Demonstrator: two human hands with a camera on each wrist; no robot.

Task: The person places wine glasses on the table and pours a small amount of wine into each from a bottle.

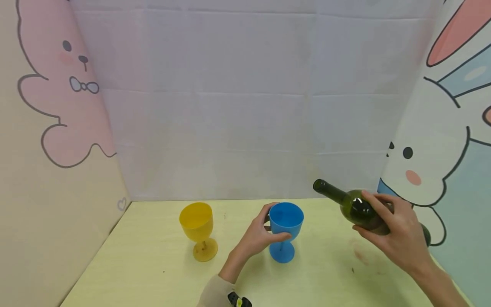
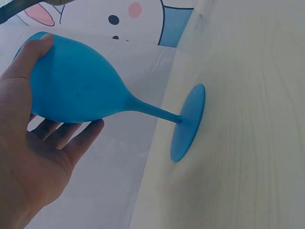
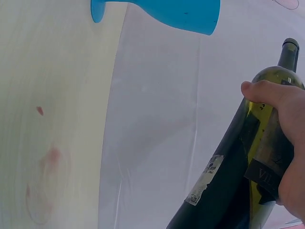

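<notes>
My left hand [image 1: 258, 234] grips the bowl of a blue goblet [image 1: 285, 221], thumb on the near side and fingers round the other. In the left wrist view the goblet's round foot [image 2: 188, 123] is right at the tabletop. Over the table's right side, my right hand [image 1: 400, 234] holds a dark green glass wine bottle [image 1: 358, 209] round its body. The bottle is tilted, its open mouth pointing left toward the blue goblet and standing apart from it. A torn paper label [image 3: 205, 180] and a dark label show on its side.
A yellow goblet [image 1: 197, 224] stands upright to the left of the blue one. The pale wood-look table [image 1: 153, 273] bears faint reddish stains [image 1: 358, 253] at the right. A white sheet [image 1: 238, 106] hangs behind, with cartoon-printed panels [image 1: 418, 162] at both sides.
</notes>
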